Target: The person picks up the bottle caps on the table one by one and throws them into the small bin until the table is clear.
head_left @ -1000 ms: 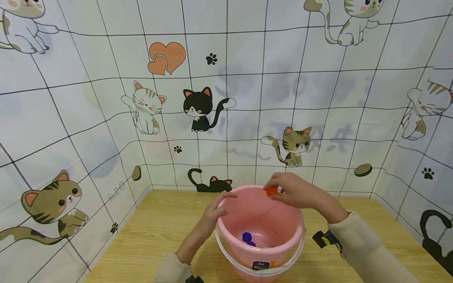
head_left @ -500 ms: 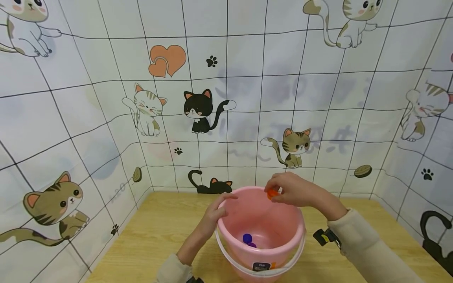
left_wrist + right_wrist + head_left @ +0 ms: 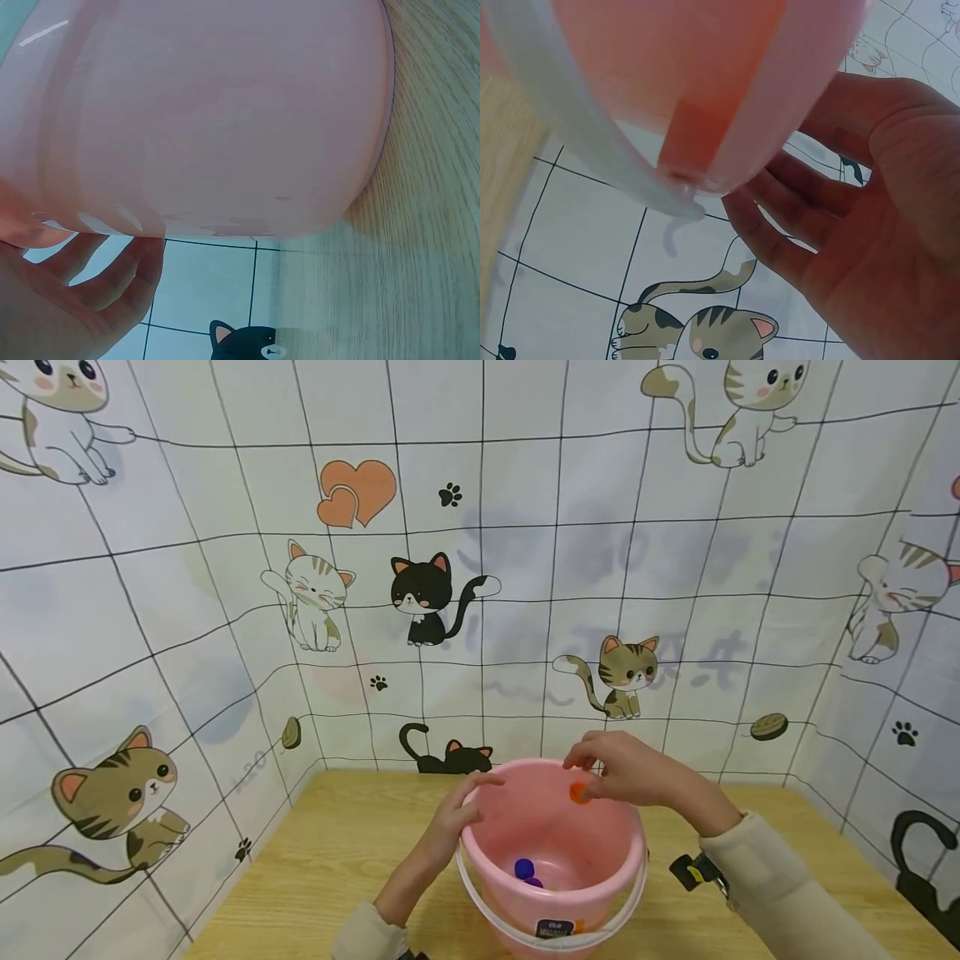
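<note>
A pink plastic bucket (image 3: 555,793) with a white handle (image 3: 517,935) stands upright on the table. My left hand (image 3: 448,822) grips its rim at the left; in the left wrist view, that hand's fingers (image 3: 135,277) lie along the outer wall. Over the far right rim, my right hand (image 3: 626,768) has its fingers and thumb spread apart. A small orange object (image 3: 579,792) is just below the fingertips, beside the thumb, inside the bucket's mouth; its exact kind is unclear. Down on the bucket's floor lie a small blue object (image 3: 524,868) and a purple one (image 3: 533,882).
The wood-grain table (image 3: 352,843) extends on both sides of the bucket. Behind and beside it rises a white sheet (image 3: 517,568) with a grid and printed cats. A dark label (image 3: 555,928) is on the bucket's front.
The right hand's fingers have parted from the orange object, which now sits lower, under the fingertips. The left hand keeps its place on the rim. The view has tilted up slightly.
</note>
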The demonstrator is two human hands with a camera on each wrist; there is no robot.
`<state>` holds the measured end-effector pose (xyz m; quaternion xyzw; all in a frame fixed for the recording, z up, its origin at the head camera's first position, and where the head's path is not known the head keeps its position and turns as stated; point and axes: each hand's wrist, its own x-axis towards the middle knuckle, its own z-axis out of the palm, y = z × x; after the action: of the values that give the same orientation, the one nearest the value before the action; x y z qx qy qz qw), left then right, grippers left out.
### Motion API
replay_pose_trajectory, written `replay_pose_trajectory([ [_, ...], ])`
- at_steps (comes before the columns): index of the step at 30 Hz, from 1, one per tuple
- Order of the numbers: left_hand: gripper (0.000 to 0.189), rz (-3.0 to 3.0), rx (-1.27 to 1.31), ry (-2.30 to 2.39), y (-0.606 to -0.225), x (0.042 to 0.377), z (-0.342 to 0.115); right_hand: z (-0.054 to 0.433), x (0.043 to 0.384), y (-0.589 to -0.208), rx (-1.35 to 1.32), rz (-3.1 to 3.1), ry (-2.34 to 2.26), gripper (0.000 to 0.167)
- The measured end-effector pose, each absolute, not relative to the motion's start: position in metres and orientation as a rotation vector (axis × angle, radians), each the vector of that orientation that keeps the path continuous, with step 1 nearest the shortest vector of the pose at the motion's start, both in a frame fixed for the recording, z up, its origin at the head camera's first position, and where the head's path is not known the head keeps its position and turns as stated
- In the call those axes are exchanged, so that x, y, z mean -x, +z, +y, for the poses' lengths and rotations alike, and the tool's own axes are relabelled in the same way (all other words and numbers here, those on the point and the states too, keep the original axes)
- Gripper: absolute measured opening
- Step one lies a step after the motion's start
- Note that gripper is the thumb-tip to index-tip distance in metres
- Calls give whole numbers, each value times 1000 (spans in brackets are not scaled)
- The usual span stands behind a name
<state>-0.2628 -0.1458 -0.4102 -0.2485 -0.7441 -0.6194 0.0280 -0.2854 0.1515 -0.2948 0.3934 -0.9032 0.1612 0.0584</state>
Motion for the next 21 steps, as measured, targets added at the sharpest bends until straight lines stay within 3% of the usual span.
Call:
replay_pose_trajectory([
  [21,53,-2289,796,-1924,-410,265,-147,194,257,-335,-898,-2498,817,15],
])
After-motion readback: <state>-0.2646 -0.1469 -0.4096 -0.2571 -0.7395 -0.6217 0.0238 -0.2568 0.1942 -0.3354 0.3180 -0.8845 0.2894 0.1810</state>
